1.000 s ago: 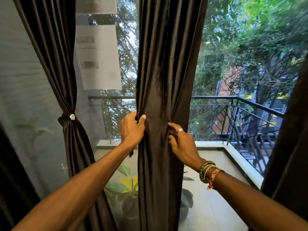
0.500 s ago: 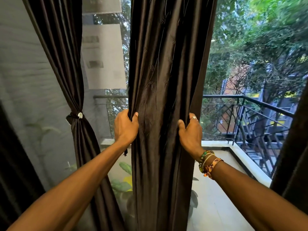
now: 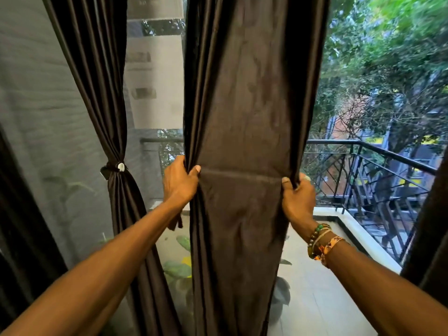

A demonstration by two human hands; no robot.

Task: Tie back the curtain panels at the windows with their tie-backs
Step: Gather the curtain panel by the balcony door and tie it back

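Hanging mid-window as a dark curtain panel (image 3: 242,112), stretched flat between left hand (image 3: 179,184) and right hand (image 3: 297,197), each hand's fingers curled round 1 edge, thumbs pinching folds; probably soft, light and slippery, so best bunched tight level with the neighbouring tie-back (image 3: 116,167).

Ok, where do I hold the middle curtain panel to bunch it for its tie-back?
Take the middle curtain panel by its two vertical edges at railing height, one from each side, where the left hand and right hand now grip. It hangs flat between them with lengthwise folds, so pushing the edges inward should gather it.
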